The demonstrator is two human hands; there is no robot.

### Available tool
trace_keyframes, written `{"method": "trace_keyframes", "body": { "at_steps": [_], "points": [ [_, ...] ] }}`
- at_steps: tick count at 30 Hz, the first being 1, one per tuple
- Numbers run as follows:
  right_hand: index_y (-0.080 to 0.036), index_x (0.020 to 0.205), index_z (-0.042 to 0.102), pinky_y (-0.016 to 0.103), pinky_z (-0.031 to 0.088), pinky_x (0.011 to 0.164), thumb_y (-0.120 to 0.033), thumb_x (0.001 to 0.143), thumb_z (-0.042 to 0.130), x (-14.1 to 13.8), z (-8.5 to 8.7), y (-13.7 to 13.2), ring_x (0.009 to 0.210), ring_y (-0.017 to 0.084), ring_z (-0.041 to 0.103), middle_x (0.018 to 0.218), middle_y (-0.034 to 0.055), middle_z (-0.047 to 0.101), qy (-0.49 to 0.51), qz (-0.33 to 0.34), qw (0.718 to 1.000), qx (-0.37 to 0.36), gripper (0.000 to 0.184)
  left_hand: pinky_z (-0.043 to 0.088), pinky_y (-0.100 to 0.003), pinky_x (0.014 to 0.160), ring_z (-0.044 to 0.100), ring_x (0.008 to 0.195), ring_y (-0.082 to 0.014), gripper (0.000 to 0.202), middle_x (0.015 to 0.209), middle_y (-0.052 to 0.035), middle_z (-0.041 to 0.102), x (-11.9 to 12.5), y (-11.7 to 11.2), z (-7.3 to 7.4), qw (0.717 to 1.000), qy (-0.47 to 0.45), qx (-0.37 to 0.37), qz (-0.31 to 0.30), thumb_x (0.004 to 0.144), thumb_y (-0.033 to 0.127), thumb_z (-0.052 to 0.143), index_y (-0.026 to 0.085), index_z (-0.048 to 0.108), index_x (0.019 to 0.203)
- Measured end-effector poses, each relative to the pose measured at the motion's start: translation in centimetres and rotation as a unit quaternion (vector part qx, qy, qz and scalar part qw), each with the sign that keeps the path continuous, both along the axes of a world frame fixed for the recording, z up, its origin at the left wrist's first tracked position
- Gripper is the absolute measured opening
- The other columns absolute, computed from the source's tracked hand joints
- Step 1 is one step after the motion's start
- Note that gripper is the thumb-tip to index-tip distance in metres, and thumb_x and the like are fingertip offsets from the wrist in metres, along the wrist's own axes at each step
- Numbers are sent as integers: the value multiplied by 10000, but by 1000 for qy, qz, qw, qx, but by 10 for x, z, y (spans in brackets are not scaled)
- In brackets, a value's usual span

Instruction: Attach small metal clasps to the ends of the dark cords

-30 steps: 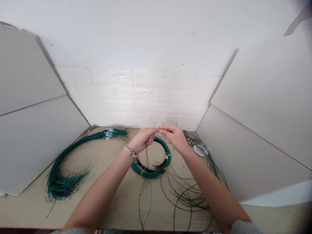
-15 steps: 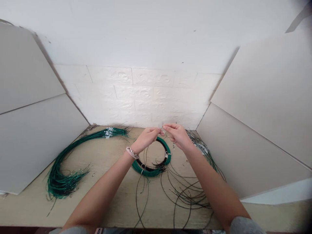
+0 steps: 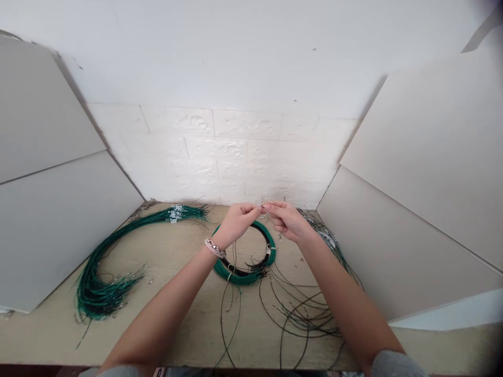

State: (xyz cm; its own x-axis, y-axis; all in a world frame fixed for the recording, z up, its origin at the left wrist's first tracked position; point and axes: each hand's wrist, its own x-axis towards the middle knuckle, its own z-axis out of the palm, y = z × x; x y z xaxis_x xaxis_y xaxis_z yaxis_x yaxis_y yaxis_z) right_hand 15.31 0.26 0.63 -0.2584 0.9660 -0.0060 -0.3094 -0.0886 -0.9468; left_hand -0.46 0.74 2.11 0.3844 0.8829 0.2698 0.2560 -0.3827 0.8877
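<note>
Coil (image 3: 241, 280) partly hidden behind hands (image 3: 238, 224) (image 3: 290, 222), green bundle (image 3: 92, 283) left, loose wires (image 3: 307, 320) right

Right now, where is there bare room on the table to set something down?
The tabletop looks bare between the curved green bundle and the left forearm, apart from a tiny scrap, and towards the front left corner. It is crowded around the coil and among the loose wires beside the right forearm.

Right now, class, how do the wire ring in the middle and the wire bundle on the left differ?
The wire ring is coiled round; the wire bundle bends in an open curve.
The wire ring shows black along its inside; the wire bundle carries white pieces.
Both show green and lie on the table.
</note>
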Motion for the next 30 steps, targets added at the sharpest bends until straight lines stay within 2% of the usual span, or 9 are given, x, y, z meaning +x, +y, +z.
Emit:
{"method": "trace_keyframes", "body": {
  "at_steps": [5, 11, 16, 22, 30],
  "points": [
    [-137, 707, 585, 137, 72, 293, -323, 640, 718, -1, 0, 0, 376, 9, 98, 444, -115, 237, 23, 41, 999, -26, 238, 295, -218, 532, 404, 564, -107, 334, 560, 12, 502, -2, 1, -1, 1000, -1, 0, -2, 741, 378, 471, 108, 667, 726],
    [-135, 707, 567, 124, 67, 285, -314, 633, 728, -1, 0, 0, 383, 1, 111, 502, -99, 318, 36, 62, 997, -38, 252, 223, -214, 488, 301, 506, -84, 334, 489, 44, 362, -3, -1, 1, 1000, 18, -8, -11, 744, 375, 453, 111, 650, 684],
    [-130, 684, 549, 119, 72, 283, -310, 637, 726, -1, 1, -1, 381, -1, 102, 489, -105, 292, 40, 75, 996, -41, 257, 235, -213, 502, 306, 519, -86, 306, 504, 39, 361, -2, -3, 3, 1000, 16, -5, -17, 732, 338, 446, 110, 637, 661],
    [-134, 685, 544, 117, 70, 283, -324, 641, 720, -1, 3, -2, 382, 5, 87, 463, -118, 226, 32, 76, 996, -39, 263, 215, -210, 490, 280, 508, -82, 288, 496, 44, 317, -3, -2, 2, 999, 25, -2, -22, 730, 321, 434, 119, 613, 631],
    [-144, 711, 542, 119, 64, 293, -320, 618, 733, -1, 3, -2, 386, 1, 108, 495, -105, 299, 34, 59, 997, -42, 276, 227, -212, 493, 298, 510, -87, 307, 492, 40, 352, -2, -2, 2, 999, 30, 3, -15, 729, 334, 430, 119, 638, 660]
  ]
}}
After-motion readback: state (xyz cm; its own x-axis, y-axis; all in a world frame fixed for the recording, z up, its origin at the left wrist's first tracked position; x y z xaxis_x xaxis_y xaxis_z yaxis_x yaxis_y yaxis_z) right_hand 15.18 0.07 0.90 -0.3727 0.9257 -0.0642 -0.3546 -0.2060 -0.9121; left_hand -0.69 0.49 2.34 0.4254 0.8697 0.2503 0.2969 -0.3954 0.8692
